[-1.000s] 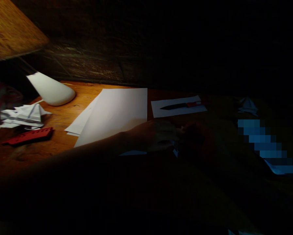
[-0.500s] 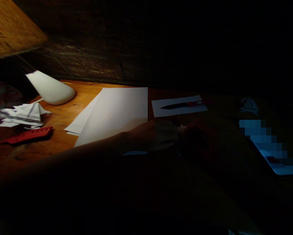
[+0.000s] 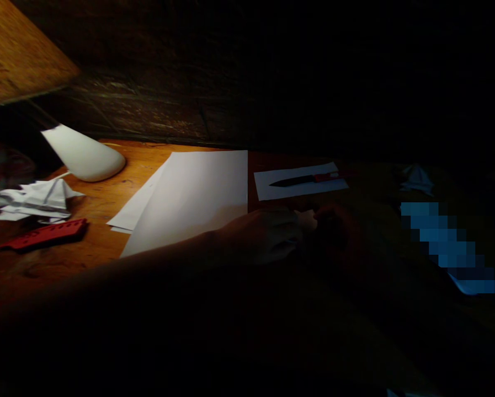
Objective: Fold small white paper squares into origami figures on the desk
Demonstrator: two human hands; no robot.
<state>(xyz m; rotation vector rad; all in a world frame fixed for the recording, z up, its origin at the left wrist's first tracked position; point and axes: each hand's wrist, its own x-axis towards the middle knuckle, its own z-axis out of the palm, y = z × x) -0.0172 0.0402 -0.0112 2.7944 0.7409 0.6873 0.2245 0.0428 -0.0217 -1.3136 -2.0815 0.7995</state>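
Deep shadow covers both of my hands at the middle of the head view. My left hand [image 3: 267, 234] has its fingers curled round the left side of a small pale piece of paper [image 3: 307, 219]. From the other side my right hand [image 3: 334, 223] meets the same paper, thumb and finger pinching its edge. The lower part of the paper is lost in the dark. Just beyond lies a knife [image 3: 294, 181] with a dark blade and red handle, on a white paper strip [image 3: 264, 192]. White sheets [image 3: 206, 187] lie partly under my left forearm.
At the left stands a lamp with a white base [image 3: 85, 157] and a tan shade [image 3: 19, 60]. A red slotted holder [image 3: 44, 234] and crumpled paper [image 3: 36, 198] lie near it. Another folded paper [image 3: 418, 181] and a blurred-out blue-lit device [image 3: 450, 248] are on the right.
My hands stay together, and more of the small paper between them shows now. The whole view has shifted slightly.
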